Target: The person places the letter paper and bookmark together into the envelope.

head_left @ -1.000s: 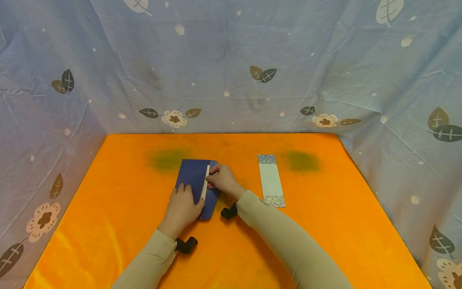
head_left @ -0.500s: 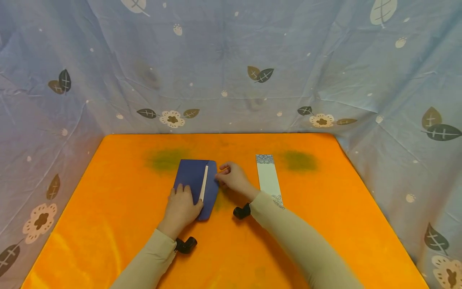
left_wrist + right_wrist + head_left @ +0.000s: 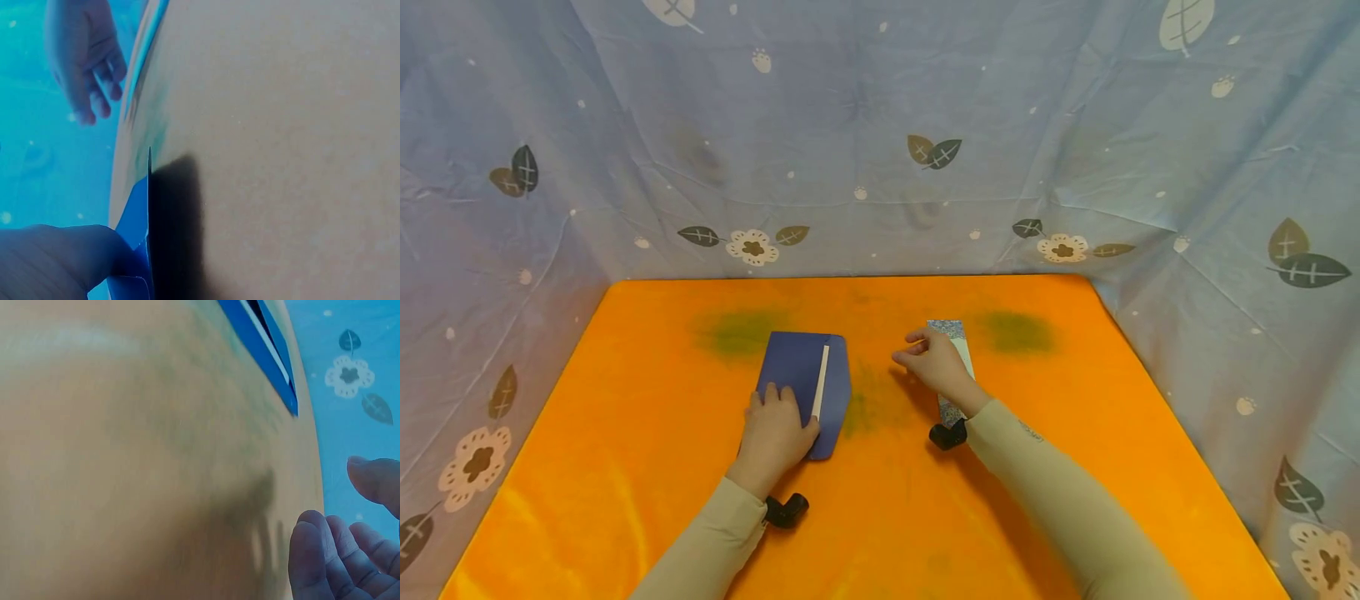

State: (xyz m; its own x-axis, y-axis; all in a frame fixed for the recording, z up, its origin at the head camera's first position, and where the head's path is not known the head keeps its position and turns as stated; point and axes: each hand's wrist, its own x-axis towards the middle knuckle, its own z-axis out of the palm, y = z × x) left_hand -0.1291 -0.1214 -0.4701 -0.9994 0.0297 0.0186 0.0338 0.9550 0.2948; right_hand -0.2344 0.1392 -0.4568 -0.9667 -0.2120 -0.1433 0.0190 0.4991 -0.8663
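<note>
A dark blue envelope lies at the middle left, its flap opened out to the right. A narrow white edge of paper shows in its mouth. My left hand rests over the envelope's lower part, thumb beside the mouth; in the left wrist view the thumb presses on the blue paper. Bare of any object, my right hand hovers with loosely bent fingers over a pale strip of paper with patterned ends. The hand hides the strip's middle.
An orange cloth covers the table, with greenish smudges on it. Patterned curtain fabric hangs around the back and sides. A black wrist-worn piece sticks out by the left cuff, another by the right cuff.
My right hand has left the envelope's mouth and moved right, over the patterned paper strip. My left hand stays on the envelope. The view has shifted slightly.
</note>
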